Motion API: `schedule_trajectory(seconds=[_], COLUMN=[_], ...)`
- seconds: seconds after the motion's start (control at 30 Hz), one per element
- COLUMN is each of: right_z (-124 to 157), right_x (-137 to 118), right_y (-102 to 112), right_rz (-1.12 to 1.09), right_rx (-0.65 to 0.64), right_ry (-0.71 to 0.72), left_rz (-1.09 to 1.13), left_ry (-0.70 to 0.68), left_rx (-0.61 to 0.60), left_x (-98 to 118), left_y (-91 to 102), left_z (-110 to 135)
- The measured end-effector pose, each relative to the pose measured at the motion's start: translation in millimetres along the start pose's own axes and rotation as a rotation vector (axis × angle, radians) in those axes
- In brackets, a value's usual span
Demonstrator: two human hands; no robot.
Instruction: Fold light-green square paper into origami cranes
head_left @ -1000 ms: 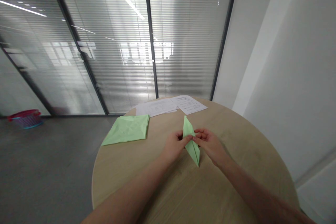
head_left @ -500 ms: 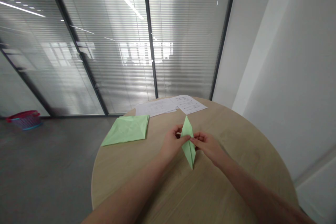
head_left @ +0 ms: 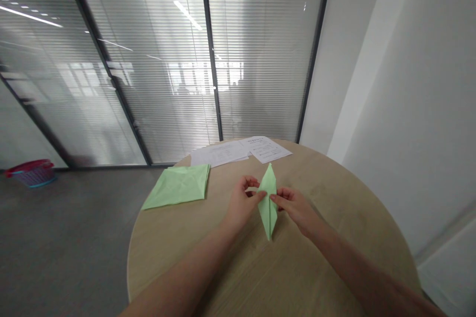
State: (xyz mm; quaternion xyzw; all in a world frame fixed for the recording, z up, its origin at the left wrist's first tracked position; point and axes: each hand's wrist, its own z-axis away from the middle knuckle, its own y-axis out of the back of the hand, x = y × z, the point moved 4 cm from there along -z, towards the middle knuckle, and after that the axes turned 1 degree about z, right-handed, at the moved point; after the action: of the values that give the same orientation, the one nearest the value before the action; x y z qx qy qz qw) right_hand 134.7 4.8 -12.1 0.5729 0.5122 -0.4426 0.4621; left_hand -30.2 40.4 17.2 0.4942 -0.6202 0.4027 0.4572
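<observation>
A long, narrow folded piece of light green paper (head_left: 268, 208) stands nearly upright over the round wooden table (head_left: 223, 262), pointed at both ends. My left hand (head_left: 242, 201) pinches its left side near the middle with thumb and fingers. My right hand (head_left: 293, 206) pinches the right side at the same height. Both hands are closed on the paper, and its lower tip is close to the tabletop.
A larger folded green sheet (head_left: 176, 189) lies flat at the table's far left. White printed sheets (head_left: 241, 150) lie at the far edge. Glass partitions with blinds stand behind. A red and blue basket (head_left: 30, 172) sits on the grey floor at left. A white wall is at right.
The folded paper has turned from leaning down to the right to nearly upright, and both hands have shifted slightly left with it.
</observation>
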Motion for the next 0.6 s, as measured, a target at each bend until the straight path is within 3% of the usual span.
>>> schedule_trajectory(seconds=[0.2,0.6], right_z=[-1.4,-1.3], right_x=[-1.8,-3.6], right_y=[4.0,2.7], right_rz=[-0.082,-0.054], right_rx=[0.069,0.044], right_ry=[-0.048,-0.024], left_rz=[0.200,0.271], left_ry=[0.133,0.157], left_rx=[-0.135,-0.185], left_x=[-4.2,-1.2], left_y=[-7.6,-11.5], left_z=[3.8,6.0])
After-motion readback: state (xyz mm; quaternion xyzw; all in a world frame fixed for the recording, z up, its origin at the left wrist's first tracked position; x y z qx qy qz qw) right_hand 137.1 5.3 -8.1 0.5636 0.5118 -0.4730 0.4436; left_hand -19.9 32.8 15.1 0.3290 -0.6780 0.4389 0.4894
